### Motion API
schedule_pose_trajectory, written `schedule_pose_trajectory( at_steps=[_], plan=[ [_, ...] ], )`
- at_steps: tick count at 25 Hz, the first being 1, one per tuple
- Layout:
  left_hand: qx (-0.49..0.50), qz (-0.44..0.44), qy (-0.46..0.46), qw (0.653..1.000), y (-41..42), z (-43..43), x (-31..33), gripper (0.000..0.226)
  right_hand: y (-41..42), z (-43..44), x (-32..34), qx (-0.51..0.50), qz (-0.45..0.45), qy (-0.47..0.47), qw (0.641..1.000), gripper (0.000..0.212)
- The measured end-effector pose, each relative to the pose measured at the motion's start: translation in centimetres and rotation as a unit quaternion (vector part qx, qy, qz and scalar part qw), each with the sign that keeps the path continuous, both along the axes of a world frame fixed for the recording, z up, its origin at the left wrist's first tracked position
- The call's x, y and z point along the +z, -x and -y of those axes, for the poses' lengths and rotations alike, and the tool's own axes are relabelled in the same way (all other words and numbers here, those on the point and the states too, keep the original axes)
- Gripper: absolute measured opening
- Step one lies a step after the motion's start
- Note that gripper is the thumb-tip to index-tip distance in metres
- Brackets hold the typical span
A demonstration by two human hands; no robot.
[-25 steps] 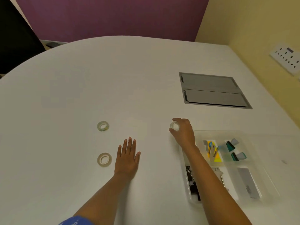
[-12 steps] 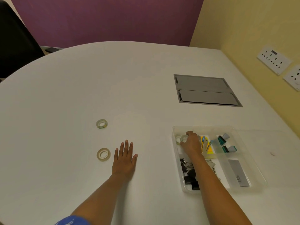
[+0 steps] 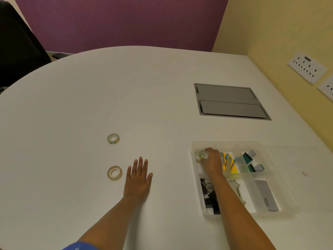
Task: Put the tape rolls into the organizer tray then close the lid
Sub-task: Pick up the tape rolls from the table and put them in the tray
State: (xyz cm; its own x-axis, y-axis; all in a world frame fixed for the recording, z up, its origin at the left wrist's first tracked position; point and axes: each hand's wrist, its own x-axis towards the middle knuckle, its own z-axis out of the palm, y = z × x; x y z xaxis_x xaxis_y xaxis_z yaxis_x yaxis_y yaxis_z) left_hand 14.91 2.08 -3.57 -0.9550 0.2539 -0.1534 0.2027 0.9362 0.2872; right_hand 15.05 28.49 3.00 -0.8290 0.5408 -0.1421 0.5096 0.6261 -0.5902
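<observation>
A clear plastic organizer tray (image 3: 227, 144) sits on the white table at the right, with several compartments. My right hand (image 3: 212, 162) is inside its far-left compartment, fingers closed around a small clear tape roll (image 3: 201, 156). Two more tape rolls lie on the table to the left: a clear one (image 3: 113, 138) farther away and a beige one (image 3: 114, 173) nearer. My left hand (image 3: 137, 179) rests flat on the table, fingers spread, just right of the beige roll and not touching it. The clear lid (image 3: 304, 159) lies flat to the right of the tray.
The tray holds black binder clips (image 3: 209, 196), yellow sticky notes (image 3: 232, 168), teal clips (image 3: 249, 162) and a grey card (image 3: 265, 194). A grey cable hatch (image 3: 229, 101) is set into the table beyond the tray. A yellow wall with sockets (image 3: 307, 67) stands at the right.
My right hand carried the small clear tape roll from the table left of the tray into the tray's far-left compartment. My left hand stayed flat on the table.
</observation>
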Motion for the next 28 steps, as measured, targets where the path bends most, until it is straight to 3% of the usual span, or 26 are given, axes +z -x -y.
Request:
schedule_pose_trajectory(
  at_steps=[10, 15, 18, 28],
  plan=[
    [0.002, -0.012, -0.010, 1.000, 0.0, 0.2, -0.3, 0.059, -0.2, 0.4, 0.3, -0.003, -0.006, -0.027, 1.000, 0.039],
    [0.007, -0.030, -0.024, 0.999, -0.1, 0.3, -0.7, 0.059, 0.8, 3.2, 2.5, -0.042, -0.164, -0.042, 0.985, 0.032],
    [0.005, -0.047, -0.033, 0.998, -0.1, 0.3, -0.7, 0.059, 2.4, 7.2, 3.4, 0.047, -0.183, -0.022, 0.982, 0.031],
    [-0.027, -0.071, -0.024, 0.997, 0.7, 0.9, -0.6, 0.061, 9.4, 18.7, 1.1, 0.339, -0.034, -0.051, 0.939, 0.045]
  ],
)
